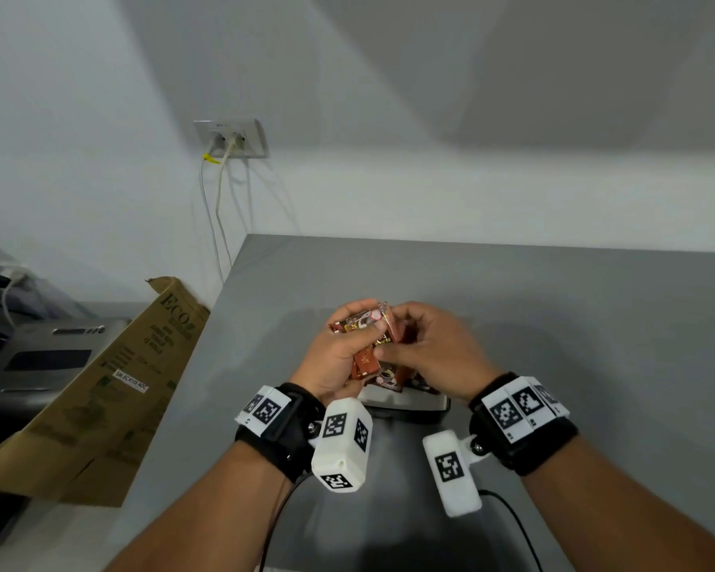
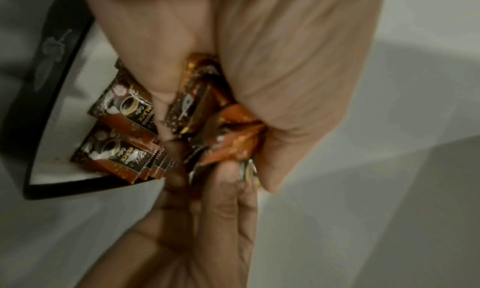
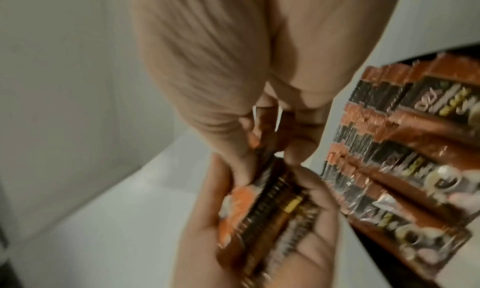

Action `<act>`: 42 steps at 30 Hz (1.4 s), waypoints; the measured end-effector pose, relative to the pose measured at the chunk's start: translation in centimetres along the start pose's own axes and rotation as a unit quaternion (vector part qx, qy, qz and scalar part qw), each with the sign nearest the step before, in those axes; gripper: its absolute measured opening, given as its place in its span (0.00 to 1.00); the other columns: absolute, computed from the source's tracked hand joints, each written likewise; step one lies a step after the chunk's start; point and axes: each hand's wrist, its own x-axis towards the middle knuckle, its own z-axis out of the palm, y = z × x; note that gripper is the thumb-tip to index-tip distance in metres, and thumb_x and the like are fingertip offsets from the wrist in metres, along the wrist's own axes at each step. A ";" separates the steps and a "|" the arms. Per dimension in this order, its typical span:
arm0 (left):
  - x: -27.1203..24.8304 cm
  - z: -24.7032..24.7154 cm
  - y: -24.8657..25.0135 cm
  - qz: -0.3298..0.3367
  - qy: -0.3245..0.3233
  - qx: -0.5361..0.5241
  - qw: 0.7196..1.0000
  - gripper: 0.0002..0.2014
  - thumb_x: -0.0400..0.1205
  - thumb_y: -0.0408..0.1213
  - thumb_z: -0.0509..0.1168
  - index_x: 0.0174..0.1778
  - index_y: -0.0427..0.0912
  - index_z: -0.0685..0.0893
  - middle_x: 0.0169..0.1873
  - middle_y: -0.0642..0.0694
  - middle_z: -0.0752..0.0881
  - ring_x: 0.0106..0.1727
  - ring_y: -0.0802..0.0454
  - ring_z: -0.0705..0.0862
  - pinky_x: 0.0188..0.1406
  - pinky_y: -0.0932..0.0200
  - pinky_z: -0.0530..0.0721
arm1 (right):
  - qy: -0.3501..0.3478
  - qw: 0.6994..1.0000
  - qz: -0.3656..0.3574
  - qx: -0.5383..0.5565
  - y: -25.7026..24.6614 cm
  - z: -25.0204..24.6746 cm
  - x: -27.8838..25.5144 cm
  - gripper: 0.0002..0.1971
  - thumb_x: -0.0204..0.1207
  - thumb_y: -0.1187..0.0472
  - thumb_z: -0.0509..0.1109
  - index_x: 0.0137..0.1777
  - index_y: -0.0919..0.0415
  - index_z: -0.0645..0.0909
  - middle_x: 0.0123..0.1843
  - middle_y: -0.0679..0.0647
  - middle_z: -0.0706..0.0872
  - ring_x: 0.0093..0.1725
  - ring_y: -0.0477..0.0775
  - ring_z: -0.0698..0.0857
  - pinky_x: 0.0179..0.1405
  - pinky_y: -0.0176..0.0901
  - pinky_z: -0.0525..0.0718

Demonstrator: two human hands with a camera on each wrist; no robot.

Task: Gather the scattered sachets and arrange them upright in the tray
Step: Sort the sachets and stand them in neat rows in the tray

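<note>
The room is dim and gray. Soft shadows lie on the wall (image 1: 512, 76) and the table (image 1: 595, 324). Both wrist pictures are blurry and dark. Straight lines bend near the edges.

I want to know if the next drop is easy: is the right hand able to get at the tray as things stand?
Probably yes. The right hand hovers just above the tray, nothing between them, but it and the left hand both grip the sachet bundle.
</note>
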 end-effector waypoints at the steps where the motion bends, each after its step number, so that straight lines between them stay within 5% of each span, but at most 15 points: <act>1: -0.1 -0.1 0.1 -0.015 -0.001 -0.006 1.000 0.17 0.71 0.31 0.73 0.56 0.44 0.85 0.47 0.37 0.90 0.43 0.41 0.89 0.41 0.47 0.88 | 0.027 0.999 0.015 0.017 0.1 -0.1 0.2 0.12 0.68 0.69 0.83 0.48 0.58 0.88 0.44 0.55 0.92 0.41 0.48 0.90 0.46 0.43 0.90; 4: -0.2 -0.5 0.5 -0.054 -0.010 -0.032 0.998 0.10 0.70 0.33 0.73 0.46 0.46 0.87 0.45 0.36 0.88 0.42 0.39 0.88 0.43 0.42 0.90 | 0.054 0.993 0.061 0.081 0.1 -1.1 0.6 0.11 0.68 0.78 0.76 0.44 0.63 0.86 0.42 0.59 0.90 0.41 0.56 0.89 0.41 0.47 0.89; 7: -0.2 -0.9 0.9 -0.055 -0.016 0.000 0.998 0.07 0.70 0.30 0.71 0.41 0.44 0.87 0.42 0.34 0.87 0.39 0.40 0.88 0.38 0.44 0.90 | 0.029 0.997 0.057 0.030 -0.7 -2.0 0.8 0.17 0.66 0.79 0.72 0.50 0.59 0.85 0.47 0.61 0.90 0.37 0.56 0.87 0.34 0.49 0.88; 9: -0.3 -0.6 1.1 -0.048 -0.019 0.042 0.998 0.07 0.70 0.31 0.73 0.41 0.42 0.85 0.42 0.33 0.88 0.39 0.38 0.89 0.34 0.47 0.90 | 0.014 0.999 0.052 0.000 -1.4 -2.3 0.8 0.21 0.69 0.77 0.73 0.56 0.55 0.83 0.46 0.60 0.89 0.32 0.51 0.87 0.29 0.43 0.85; 13: -0.7 0.1 1.2 -0.033 -0.039 0.106 0.993 0.10 0.72 0.36 0.77 0.41 0.41 0.82 0.39 0.38 0.88 0.34 0.42 0.87 0.26 0.53 0.88 | 0.040 0.998 0.048 0.003 -1.6 -2.1 0.9 0.22 0.70 0.71 0.77 0.58 0.49 0.81 0.45 0.57 0.91 0.37 0.53 0.90 0.42 0.50 0.89; 18: -0.6 0.3 1.0 -0.015 -0.019 0.178 0.984 0.03 0.81 0.29 0.71 0.46 0.40 0.84 0.40 0.32 0.86 0.41 0.35 0.85 0.28 0.54 0.86 | 0.000 0.999 0.042 -0.019 -1.4 -1.9 0.7 0.21 0.62 0.75 0.76 0.51 0.53 0.83 0.37 0.60 0.91 0.27 0.52 0.84 0.29 0.46 0.82; 21: -0.4 0.5 0.9 -0.002 0.001 0.156 0.988 0.05 0.83 0.27 0.68 0.44 0.40 0.84 0.39 0.31 0.85 0.37 0.38 0.86 0.28 0.55 0.86 | 0.056 0.997 0.037 0.024 -1.2 -1.4 0.7 0.22 0.65 0.76 0.77 0.56 0.53 0.83 0.41 0.58 0.92 0.31 0.52 0.87 0.33 0.46 0.86; 25: -0.1 0.7 0.5 0.005 0.036 0.040 0.999 0.04 0.83 0.28 0.67 0.45 0.39 0.80 0.39 0.30 0.85 0.36 0.38 0.85 0.29 0.53 0.86 | 0.103 0.980 0.068 0.157 -0.4 0.3 0.7 0.12 0.73 0.66 0.80 0.55 0.64 0.85 0.44 0.60 0.92 0.39 0.55 0.91 0.36 0.43 0.88; 29: -0.2 0.7 0.2 -0.003 0.015 0.044 0.999 0.05 0.80 0.27 0.69 0.48 0.38 0.81 0.40 0.34 0.86 0.36 0.41 0.86 0.32 0.51 0.87 | 0.110 0.965 0.064 0.230 -0.4 0.9 1.0 0.09 0.76 0.65 0.77 0.51 0.72 0.86 0.47 0.69 0.91 0.45 0.65 0.91 0.49 0.59 0.91; 31: -0.2 0.3 0.3 -0.028 0.019 0.028 0.999 0.09 0.74 0.27 0.67 0.49 0.39 0.84 0.39 0.37 0.85 0.37 0.42 0.86 0.35 0.48 0.87 | 0.120 0.962 0.068 0.238 -0.6 0.4 1.4 0.05 0.78 0.68 0.74 0.51 0.70 0.86 0.46 0.68 0.90 0.44 0.63 0.90 0.50 0.60 0.89; 35: -0.5 -0.6 0.9 -0.037 0.021 0.005 0.999 0.15 0.78 0.20 0.60 0.54 0.37 0.86 0.41 0.35 0.85 0.37 0.40 0.88 0.36 0.43 0.90 | 0.073 0.967 0.100 0.223 -0.7 -1.2 1.5 0.05 0.82 0.70 0.68 0.52 0.63 0.84 0.43 0.61 0.86 0.38 0.54 0.83 0.35 0.45 0.81; 42: -0.7 -0.3 1.1 -0.008 0.008 0.016 1.000 0.20 0.74 0.22 0.71 0.62 0.37 0.81 0.51 0.30 0.87 0.43 0.34 0.89 0.36 0.39 0.91 | 0.039 0.956 0.147 0.249 -0.2 -0.9 0.3 0.12 0.79 0.76 0.61 0.56 0.62 0.80 0.44 0.63 0.87 0.34 0.54 0.82 0.25 0.45 0.74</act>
